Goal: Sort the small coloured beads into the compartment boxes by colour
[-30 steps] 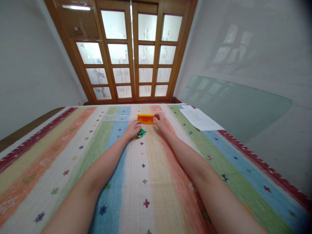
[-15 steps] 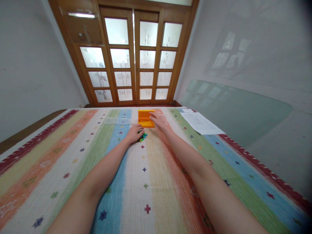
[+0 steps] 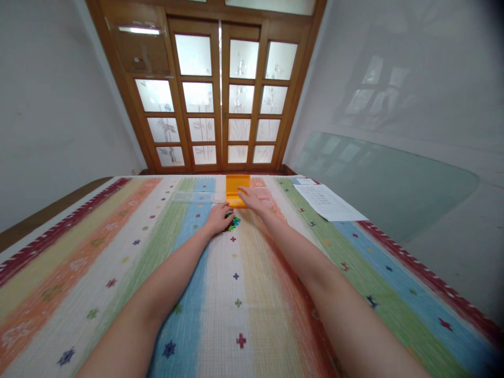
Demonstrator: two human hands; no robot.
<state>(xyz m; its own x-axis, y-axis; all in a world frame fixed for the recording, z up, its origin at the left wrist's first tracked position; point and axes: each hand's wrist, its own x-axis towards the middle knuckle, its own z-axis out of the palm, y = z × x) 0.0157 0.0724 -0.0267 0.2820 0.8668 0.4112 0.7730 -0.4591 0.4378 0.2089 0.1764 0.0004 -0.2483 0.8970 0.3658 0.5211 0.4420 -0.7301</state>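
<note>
Orange hinged box (image 3: 233,182): located at the centre of the frame, above the middle, standing open with its rear panel raised. My right hand (image 3: 252,200) is over the box's right side, fingers extended and slightly parted, gripping nothing that I can see; whether the fingertips touch the box I cannot tell. My left hand (image 3: 218,218) rests palm down, fingers loosely curled, just below the box's left corner and against the pile of small green and blue pieces (image 3: 236,222); whether it has hold of any, I cannot tell. Clear plastic container (image 3: 193,197): left of the box, on the cloth-covered surface (image 3: 220,310). Printed sheet (image 3: 331,203): right of centre.
</note>
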